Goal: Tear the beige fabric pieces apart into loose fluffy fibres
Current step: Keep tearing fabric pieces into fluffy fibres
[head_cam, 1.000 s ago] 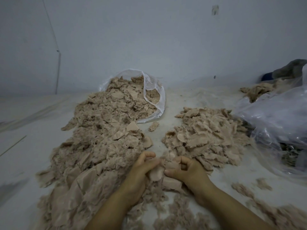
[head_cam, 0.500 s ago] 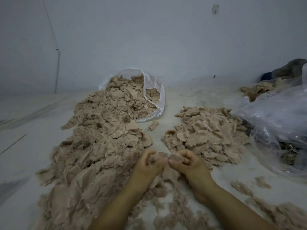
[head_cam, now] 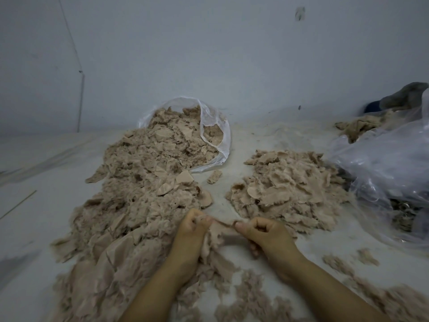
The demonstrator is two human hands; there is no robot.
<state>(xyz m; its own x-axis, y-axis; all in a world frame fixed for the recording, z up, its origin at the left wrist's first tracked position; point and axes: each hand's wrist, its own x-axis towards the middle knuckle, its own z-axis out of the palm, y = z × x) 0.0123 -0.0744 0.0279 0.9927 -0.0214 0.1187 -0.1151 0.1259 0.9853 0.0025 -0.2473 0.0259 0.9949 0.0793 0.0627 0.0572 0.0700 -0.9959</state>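
A beige fabric piece [head_cam: 220, 230] is stretched thin between my two hands near the bottom centre. My left hand [head_cam: 189, 233] pinches its left end with curled fingers. My right hand [head_cam: 267, 235] pinches its right end between thumb and fingers. A long heap of beige fabric and fluff [head_cam: 139, 194] spreads to the left. A smaller pile of beige pieces [head_cam: 285, 191] lies beyond my right hand. Loose fluffy fibres [head_cam: 250, 296] lie on the floor between my forearms.
A clear plastic bag [head_cam: 216, 135] spills fabric at the back centre. A large crumpled plastic bag [head_cam: 390, 163] sits at the right, with more beige fabric [head_cam: 357, 126] and a dark cloth [head_cam: 406, 96] behind it. A blue-grey wall stands behind.
My hands have risen slightly and moved apart, pulling the piece from a bunched lump into a thin stretched strand between them.
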